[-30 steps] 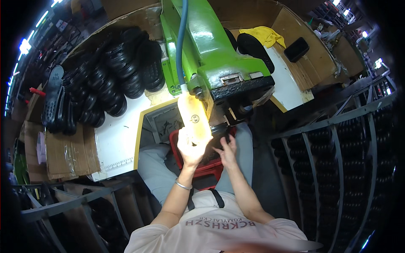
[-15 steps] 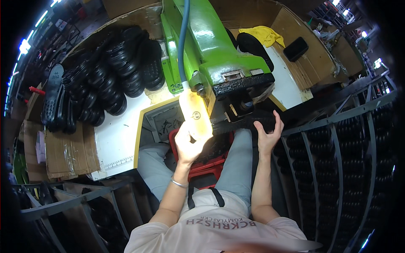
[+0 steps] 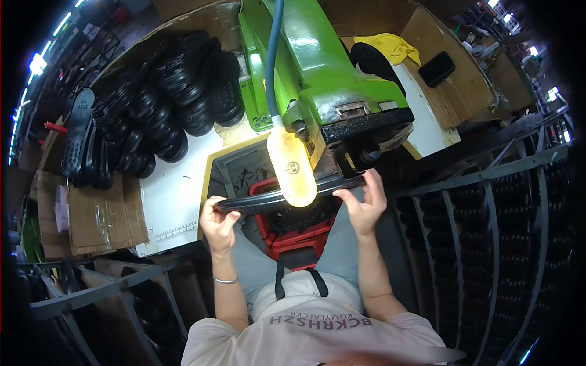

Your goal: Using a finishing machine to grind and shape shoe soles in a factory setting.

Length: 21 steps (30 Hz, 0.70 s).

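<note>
Under the green machine [image 3: 323, 79], both hands lift a black sole [image 3: 256, 202] level: left hand [image 3: 217, 222] pinches its left end, right hand [image 3: 364, 204] grips what seems its right end (a lit lamp [image 3: 292, 166] hides the middle). Black soles [image 3: 165, 110] crowd the white bench [image 3: 165, 195] far left.

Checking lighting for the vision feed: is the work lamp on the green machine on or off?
On. The lamp glows bright yellow-white, washing out the middle of the black sole held beneath it by the left hand and right hand.

Top: a white short-sleeved shirt [image 3: 317, 329] with dark lettering is worn.
Apron: dark straps [image 3: 297, 282] are seen.
Trousers: grey [image 3: 250, 274].
Left wrist: a thin silver bangle [image 3: 225, 280] is worn.
</note>
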Tool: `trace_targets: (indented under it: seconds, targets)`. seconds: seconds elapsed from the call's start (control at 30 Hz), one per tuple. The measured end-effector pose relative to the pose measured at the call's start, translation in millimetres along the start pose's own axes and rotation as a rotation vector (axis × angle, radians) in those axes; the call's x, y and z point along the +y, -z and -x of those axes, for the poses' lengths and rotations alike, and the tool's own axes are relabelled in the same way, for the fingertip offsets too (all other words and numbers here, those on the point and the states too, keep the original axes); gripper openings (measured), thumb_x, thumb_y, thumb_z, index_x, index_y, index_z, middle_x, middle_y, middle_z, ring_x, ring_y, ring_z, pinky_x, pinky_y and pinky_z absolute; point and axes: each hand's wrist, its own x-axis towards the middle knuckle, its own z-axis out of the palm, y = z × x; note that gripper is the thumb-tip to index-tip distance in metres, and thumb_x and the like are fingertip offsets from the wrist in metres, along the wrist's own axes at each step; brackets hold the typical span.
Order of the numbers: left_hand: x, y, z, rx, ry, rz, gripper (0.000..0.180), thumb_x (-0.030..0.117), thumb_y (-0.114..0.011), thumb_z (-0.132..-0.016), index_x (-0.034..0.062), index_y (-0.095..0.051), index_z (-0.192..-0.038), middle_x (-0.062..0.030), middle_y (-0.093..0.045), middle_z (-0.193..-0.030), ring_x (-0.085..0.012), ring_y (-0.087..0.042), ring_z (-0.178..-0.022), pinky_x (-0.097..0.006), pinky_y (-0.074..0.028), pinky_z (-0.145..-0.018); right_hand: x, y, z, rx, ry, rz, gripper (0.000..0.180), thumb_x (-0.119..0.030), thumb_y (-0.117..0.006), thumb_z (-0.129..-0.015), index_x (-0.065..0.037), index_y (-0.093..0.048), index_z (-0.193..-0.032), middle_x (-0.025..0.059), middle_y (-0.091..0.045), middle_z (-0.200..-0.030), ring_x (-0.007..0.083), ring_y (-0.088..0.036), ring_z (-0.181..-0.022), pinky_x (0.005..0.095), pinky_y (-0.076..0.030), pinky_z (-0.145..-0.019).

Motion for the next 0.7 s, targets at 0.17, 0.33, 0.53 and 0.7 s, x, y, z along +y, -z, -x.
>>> trace_targets:
  seconds: [0.17, 0.33, 0.53, 0.7]
  targets:
    - [-10, 47, 2, -0.089, 0.067, -0.014, 0.032, -0.002, -0.079, -0.072, 0.0022, -0.054, -0.091, -0.0040, -0.055, -0.087, -0.0122, -0.056, -0.080, -0.025, -0.046, -0.075, 3, -28, 9, -0.042, 0.160, 0.008, 0.060, -0.005, -0.089, -0.054, 0.000, -0.065, -0.109, 0.0183, -0.065, -0.111, 0.0278, -0.067, -0.093, 0.0340, -0.054, -0.080]
    - [0, 18, -7, -0.218, -0.009, -0.897, 0.032, 0.003, -0.083, -0.059, 0.0012, -0.059, -0.081, -0.0106, -0.062, -0.076, -0.0222, -0.062, -0.074, -0.034, -0.049, -0.075, -1, -35, 9, -0.083, 0.243, 0.058, 0.056, -0.004, -0.089, -0.053, 0.000, -0.067, -0.104, 0.0163, -0.066, -0.108, 0.0282, -0.067, -0.091, 0.0345, -0.055, -0.079]
    - [16, -54, -23, -0.135, -0.542, -0.905, 0.038, 0.019, -0.088, -0.057, 0.0070, -0.058, -0.077, -0.0061, -0.057, -0.070, -0.0269, -0.055, -0.069, -0.039, -0.042, -0.076, 5, 6, -3, 0.009, 0.266, 0.075, 0.062, 0.003, -0.086, -0.055, -0.001, -0.064, -0.113, 0.0176, -0.063, -0.108, 0.0286, -0.063, -0.093, 0.0364, -0.054, -0.080]
    - [15, -123, -13, -0.088, -0.689, -0.817, 0.041, 0.027, -0.085, -0.063, 0.0057, -0.058, -0.087, -0.0062, -0.059, -0.084, -0.0277, -0.054, -0.081, -0.044, -0.036, -0.086, 45, 58, -20, 0.090, 0.109, -0.140, 0.056, 0.007, -0.074, -0.075, 0.001, -0.055, -0.127, 0.0150, -0.054, -0.123, 0.0252, -0.058, -0.108, 0.0364, -0.054, -0.089]
